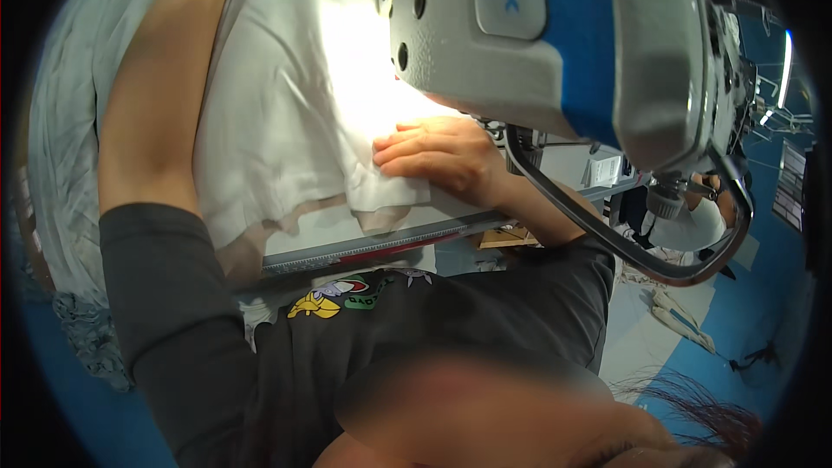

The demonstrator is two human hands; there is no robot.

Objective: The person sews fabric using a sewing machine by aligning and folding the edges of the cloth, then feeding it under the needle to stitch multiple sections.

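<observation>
White cloth (260, 113) spreads over the sewing table in soft folds, brightly lit beside the machine head. My right hand (446, 156) lies on this cloth near its front corner, palm down, the fingers stretched out to the left and pressing on the fabric. Just above that hand is the grey and blue sewing machine (585, 52); its needle area is hidden behind the housing. My left forearm reaches across the cloth to the upper edge, and the left hand is out of the picture.
A ruler strip (364, 247) runs along the table's front edge, close to my body. A bent black bar (598, 238) curves down from the machine over my right forearm. Bunched fabric (87, 338) hangs at the left. Another person (702, 217) is partly visible at the right.
</observation>
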